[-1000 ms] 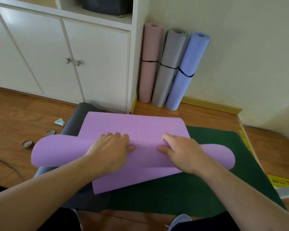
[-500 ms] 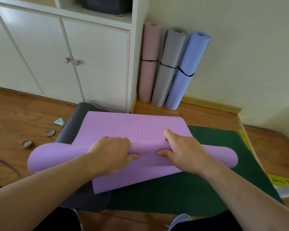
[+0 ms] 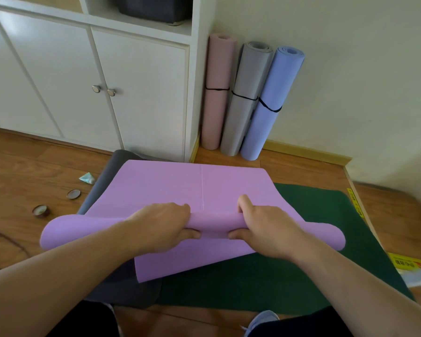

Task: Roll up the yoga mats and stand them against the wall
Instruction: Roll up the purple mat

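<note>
While both hands worked at its near end, the purple mat [image 3: 180,188] lay partly rolled across a grey mat [image 3: 112,166] and a green mat [image 3: 326,239] on the wooden floor [image 3: 34,166]. The left hand [image 3: 161,227] and right hand [image 3: 265,229] each curled round the roll, thumbs tucked underneath. Far off, a pink roll [image 3: 216,93], grey roll [image 3: 248,98] and blue roll [image 3: 270,103] stood against the wall [image 3: 350,69], beside the white cabinet [image 3: 131,81].

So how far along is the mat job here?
Done: pink mat, grey mat and blue mat stand rolled against the wall. In hand: left hand and right hand roll the purple mat. Left: dark grey mat and green mat, both flat.
</note>
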{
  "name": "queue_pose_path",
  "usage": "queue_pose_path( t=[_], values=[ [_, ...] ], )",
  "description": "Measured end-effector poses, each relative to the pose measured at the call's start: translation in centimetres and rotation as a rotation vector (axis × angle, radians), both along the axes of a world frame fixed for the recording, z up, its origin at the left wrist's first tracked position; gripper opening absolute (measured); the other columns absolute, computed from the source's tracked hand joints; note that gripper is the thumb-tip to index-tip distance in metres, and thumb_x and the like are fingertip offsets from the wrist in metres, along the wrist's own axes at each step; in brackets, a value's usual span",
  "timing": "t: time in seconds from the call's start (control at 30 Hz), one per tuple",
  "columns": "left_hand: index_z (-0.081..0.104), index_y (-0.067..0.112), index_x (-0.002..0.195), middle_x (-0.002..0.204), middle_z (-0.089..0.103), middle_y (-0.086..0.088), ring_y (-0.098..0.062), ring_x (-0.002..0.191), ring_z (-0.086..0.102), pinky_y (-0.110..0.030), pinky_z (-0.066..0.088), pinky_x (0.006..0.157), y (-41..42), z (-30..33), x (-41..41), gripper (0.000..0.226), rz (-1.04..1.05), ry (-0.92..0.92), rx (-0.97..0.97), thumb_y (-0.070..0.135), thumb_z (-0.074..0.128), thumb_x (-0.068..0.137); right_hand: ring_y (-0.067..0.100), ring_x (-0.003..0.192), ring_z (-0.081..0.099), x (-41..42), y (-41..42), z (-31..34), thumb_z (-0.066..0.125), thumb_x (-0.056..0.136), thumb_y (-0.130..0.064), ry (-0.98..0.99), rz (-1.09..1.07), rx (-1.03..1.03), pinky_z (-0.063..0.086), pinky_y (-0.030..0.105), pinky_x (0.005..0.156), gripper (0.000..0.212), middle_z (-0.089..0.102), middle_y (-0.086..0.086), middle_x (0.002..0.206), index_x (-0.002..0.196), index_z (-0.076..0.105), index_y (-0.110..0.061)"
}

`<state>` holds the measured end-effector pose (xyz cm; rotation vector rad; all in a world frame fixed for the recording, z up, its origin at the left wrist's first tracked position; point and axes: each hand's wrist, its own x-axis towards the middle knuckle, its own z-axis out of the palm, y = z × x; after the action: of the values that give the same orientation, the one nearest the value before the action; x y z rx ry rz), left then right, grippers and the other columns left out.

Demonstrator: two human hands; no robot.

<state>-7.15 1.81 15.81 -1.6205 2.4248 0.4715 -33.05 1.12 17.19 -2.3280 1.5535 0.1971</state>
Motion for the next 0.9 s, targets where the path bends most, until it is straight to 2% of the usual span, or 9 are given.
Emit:
queue_pose_path(
  t=[0.07,0.13,0.3,0.47,0.57,0.63,0.73,0.83,0.9],
  values=[
    [0.033,0.029,0.110,0.091,0.058,0.010,-0.010,0.077,0.057,-0.028,0.042,0.066,0.0,0.1,0.3,0.043,-0.014,0.070,0.086,0.067,0.048,0.101,0.020,0.073,0.056,-0.4,-0.3,0.1,0.067,0.098,-0.058,-0.064,0.004,0.073,0.047,0.042,0.070,0.048,0.057,-0.003,0.079,0.101,0.030,-0.028],
    [0.032,0.030,0.110,0.085,0.058,0.008,-0.012,0.075,0.058,-0.027,0.042,0.064,0.0,0.2,0.7,0.039,-0.019,0.134,0.147,0.064,0.049,0.103,0.015,0.076,0.054,-0.9,-0.5,0.0,0.070,0.097,-0.055,-0.151,0.032,0.096,0.045,0.038,0.070,0.044,0.056,-0.006,0.082,0.094,0.032,-0.032],
    [0.038,0.034,0.109,0.088,0.058,0.010,-0.013,0.081,0.057,-0.027,0.041,0.067,0.3,0.7,1.3,0.026,-0.041,0.241,0.160,0.058,0.047,0.106,0.014,0.078,0.049,-1.6,-0.8,-0.7,0.075,0.093,-0.050,-0.308,0.065,-0.004,0.038,0.030,0.065,0.043,0.053,-0.008,0.080,0.080,0.039,-0.031],
    [0.044,0.036,0.100,0.095,0.053,0.011,-0.013,0.088,0.055,-0.034,0.047,0.078,0.4,0.4,0.7,0.028,0.022,0.159,-0.036,0.063,0.041,0.105,0.014,0.080,0.049,-1.1,-1.0,-0.5,0.070,0.094,-0.055,-0.231,0.020,-0.161,0.031,0.028,0.060,0.041,0.055,-0.006,0.077,0.080,0.050,-0.022],
    [0.054,0.031,0.110,0.103,0.050,0.006,-0.021,0.098,0.057,-0.038,0.049,0.080,0.5,0.2,-0.3,0.036,0.135,0.093,-0.132,0.064,0.041,0.104,0.016,0.093,0.049,-0.1,-0.9,-0.3,0.064,0.099,-0.054,-0.124,-0.011,-0.238,0.029,0.034,0.064,0.035,0.055,-0.008,0.089,0.084,0.057,-0.024],
    [0.060,0.027,0.113,0.107,0.051,0.003,-0.022,0.103,0.056,-0.038,0.049,0.081,0.4,0.3,-0.6,0.043,0.176,0.058,-0.171,0.065,0.042,0.104,0.019,0.099,0.049,0.3,-0.9,-0.2,0.060,0.102,-0.053,-0.071,-0.029,-0.254,0.028,0.035,0.069,0.032,0.051,-0.009,0.094,0.087,0.055,-0.025],
    [0.063,0.024,0.109,0.105,0.055,0.003,-0.022,0.101,0.058,-0.036,0.048,0.078,0.0,0.5,-0.7,0.046,0.198,0.053,-0.174,0.066,0.046,0.103,0.023,0.099,0.053,0.7,-0.6,-0.3,0.051,0.108,-0.048,0.000,-0.023,-0.257,0.030,0.037,0.071,0.029,0.047,-0.008,0.093,0.092,0.044,-0.025],
    [0.056,0.023,0.109,0.103,0.061,0.004,-0.021,0.096,0.062,-0.036,0.048,0.076,-0.4,0.8,-0.8,0.042,0.203,0.083,-0.181,0.065,0.050,0.102,0.028,0.096,0.057,0.7,-0.3,-0.2,0.044,0.112,-0.042,0.024,0.021,-0.277,0.031,0.040,0.071,0.024,0.056,-0.004,0.097,0.098,0.037,-0.023],
    [0.052,0.024,0.112,0.105,0.063,0.004,-0.021,0.094,0.064,-0.035,0.049,0.074,-0.4,1.1,-0.7,0.042,0.184,0.049,-0.195,0.064,0.048,0.102,0.028,0.092,0.056,0.6,-0.3,-0.2,0.043,0.111,-0.045,0.007,0.061,-0.260,0.039,0.042,0.073,0.023,0.062,-0.001,0.104,0.108,0.039,-0.023]
  ],
)
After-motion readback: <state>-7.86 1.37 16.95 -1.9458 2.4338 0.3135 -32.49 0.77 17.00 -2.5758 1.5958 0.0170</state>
